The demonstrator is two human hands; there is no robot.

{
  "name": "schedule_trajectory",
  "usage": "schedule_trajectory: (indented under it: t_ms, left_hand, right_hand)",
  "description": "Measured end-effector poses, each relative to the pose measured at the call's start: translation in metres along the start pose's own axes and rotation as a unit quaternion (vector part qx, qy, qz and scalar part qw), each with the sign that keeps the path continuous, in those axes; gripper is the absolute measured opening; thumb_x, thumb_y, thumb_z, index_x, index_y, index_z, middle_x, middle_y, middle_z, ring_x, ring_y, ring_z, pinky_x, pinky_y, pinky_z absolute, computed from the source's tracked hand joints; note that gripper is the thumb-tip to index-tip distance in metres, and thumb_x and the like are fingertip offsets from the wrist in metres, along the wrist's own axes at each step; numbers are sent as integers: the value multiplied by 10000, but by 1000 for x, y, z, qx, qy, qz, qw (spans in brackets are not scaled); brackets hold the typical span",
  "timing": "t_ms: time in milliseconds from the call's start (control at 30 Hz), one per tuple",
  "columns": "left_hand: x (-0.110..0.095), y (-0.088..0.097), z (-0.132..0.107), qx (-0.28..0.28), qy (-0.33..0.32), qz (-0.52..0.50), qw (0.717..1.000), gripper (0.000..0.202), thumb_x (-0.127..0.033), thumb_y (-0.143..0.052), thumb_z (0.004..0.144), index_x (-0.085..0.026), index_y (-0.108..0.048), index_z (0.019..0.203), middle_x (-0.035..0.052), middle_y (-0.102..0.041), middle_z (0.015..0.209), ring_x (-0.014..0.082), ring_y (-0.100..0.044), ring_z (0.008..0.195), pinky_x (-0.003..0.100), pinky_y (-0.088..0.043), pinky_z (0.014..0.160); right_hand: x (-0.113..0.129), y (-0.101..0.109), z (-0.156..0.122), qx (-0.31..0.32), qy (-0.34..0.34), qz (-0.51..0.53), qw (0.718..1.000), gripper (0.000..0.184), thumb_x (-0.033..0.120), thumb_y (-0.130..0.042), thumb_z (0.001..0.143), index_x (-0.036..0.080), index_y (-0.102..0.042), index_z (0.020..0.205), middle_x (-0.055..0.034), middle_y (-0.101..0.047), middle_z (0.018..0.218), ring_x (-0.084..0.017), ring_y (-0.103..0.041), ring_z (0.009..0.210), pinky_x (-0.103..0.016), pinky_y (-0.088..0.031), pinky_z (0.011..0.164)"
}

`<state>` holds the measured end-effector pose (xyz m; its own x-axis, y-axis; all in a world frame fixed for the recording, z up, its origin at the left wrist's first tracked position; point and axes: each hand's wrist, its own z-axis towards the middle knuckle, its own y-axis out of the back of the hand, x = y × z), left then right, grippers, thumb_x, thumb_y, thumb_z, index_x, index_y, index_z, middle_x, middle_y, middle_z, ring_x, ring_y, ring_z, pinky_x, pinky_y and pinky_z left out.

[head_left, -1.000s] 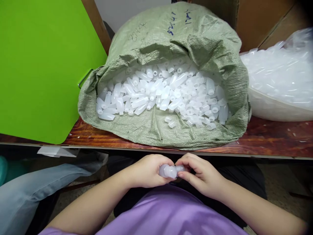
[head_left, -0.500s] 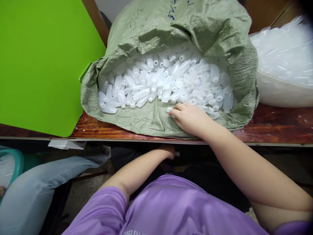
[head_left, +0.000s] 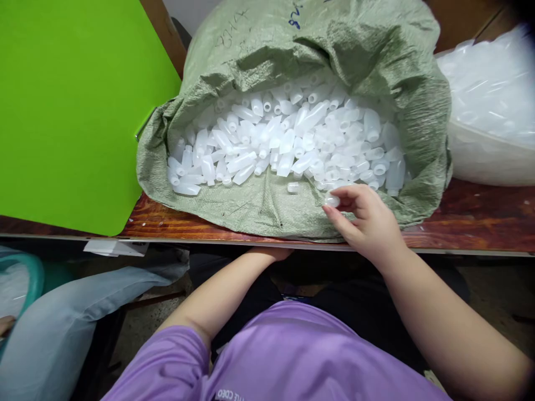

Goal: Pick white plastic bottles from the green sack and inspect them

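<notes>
A green woven sack [head_left: 259, 206] lies open on the wooden table [head_left: 460, 223], full of several small translucent white plastic bottles [head_left: 288, 139]. My right hand [head_left: 368, 220] rests on the sack's front lip and pinches one small white plastic piece [head_left: 332, 200] between thumb and fingers. One loose white piece [head_left: 293, 187] lies on the sack just left of that hand. My left hand [head_left: 271, 253] is under the table edge; only its wrist and the back of the hand show, and what it holds is hidden.
A bright green board [head_left: 71, 111] covers the table's left part. A clear plastic bag [head_left: 489, 106] of white parts sits at the right. Another person's grey-trousered leg [head_left: 62, 323] and a teal basket [head_left: 25, 278] are at the lower left.
My two hands held a small bottle together in my lap. The right hand reached to the sack's lip, then shifted right and picked up a white piece. The left hand went under the table edge.
</notes>
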<state>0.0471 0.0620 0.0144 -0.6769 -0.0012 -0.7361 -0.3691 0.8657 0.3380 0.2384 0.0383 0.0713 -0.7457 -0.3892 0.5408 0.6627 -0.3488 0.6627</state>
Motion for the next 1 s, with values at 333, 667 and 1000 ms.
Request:
schedule_trajectory:
  t_ms: [333, 667, 1000]
  left_hand:
    - [-18, 85, -130, -119, -82, 69, 987, 274, -368, -493, 901, -180, -653, 1020, 40, -694, 974, 165, -634, 899, 245, -474, 813]
    - [20, 169, -120, -547, 63, 262, 793, 338, -132, -372, 862, -134, -629, 1080, 115, -615, 1100, 249, -572, 1043, 379, -443, 949]
    - [15, 209, -138, -316, 133, 410, 845, 534, -5, -409, 702, -214, -567, 1167, 74, -531, 1199, 230, -539, 1082, 341, -443, 936]
  right_hand:
    - [-16, -6, -23, -92, -56, 45, 993, 311, 311, -625, 813, 204, -588, 1104, -79, -571, 1015, -140, -579, 732, -303, -530, 667]
    - [-14, -7, -25, -47, 23, 23, 998, 241, 333, -598, 838, 211, -584, 1046, -45, -590, 856, -166, -570, 739, -316, -484, 689]
    - [-16, -8, -28, -22, 50, 4, 999, 239, 344, -576, 854, 197, -583, 1043, -37, -597, 908, -148, -587, 760, -285, -461, 726]
